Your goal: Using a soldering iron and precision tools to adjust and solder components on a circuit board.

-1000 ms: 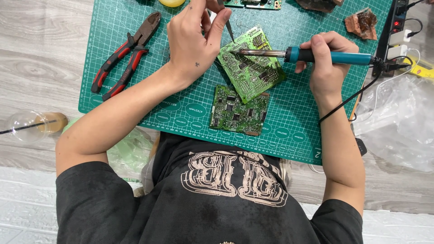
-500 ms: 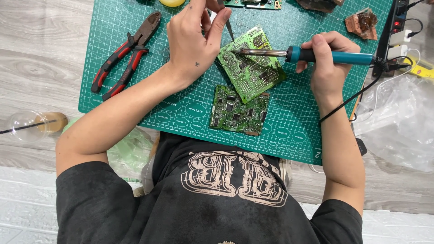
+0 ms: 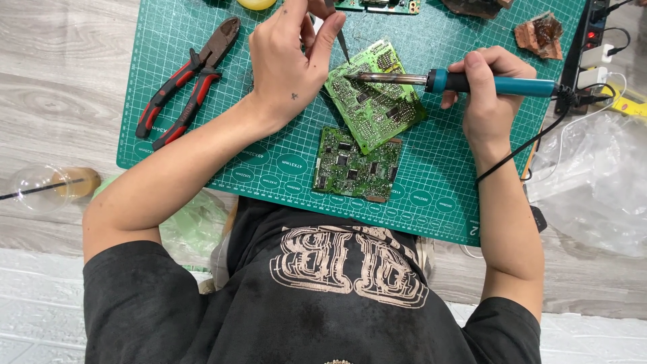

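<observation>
My left hand [image 3: 286, 61] pinches thin metal tweezers [image 3: 342, 44], whose points angle down to the top corner of a light green circuit board [image 3: 377, 108]. My right hand [image 3: 488, 111] grips the teal handle of a soldering iron [image 3: 499, 85]. The iron lies almost level, with its metal tip touching the same board near the tweezers. This board sits tilted on a green cutting mat [image 3: 438, 175]. A darker green circuit board [image 3: 356, 165] lies flat just below it, partly under its lower edge.
Red-and-black pliers [image 3: 189, 84] lie on the mat's left side. A power strip [image 3: 593, 34] with the iron's cord, a brown chunk [image 3: 539, 34] and crumpled clear plastic [image 3: 593, 189] are at the right. A clear plastic cup [image 3: 40, 189] lies on the wooden floor at left.
</observation>
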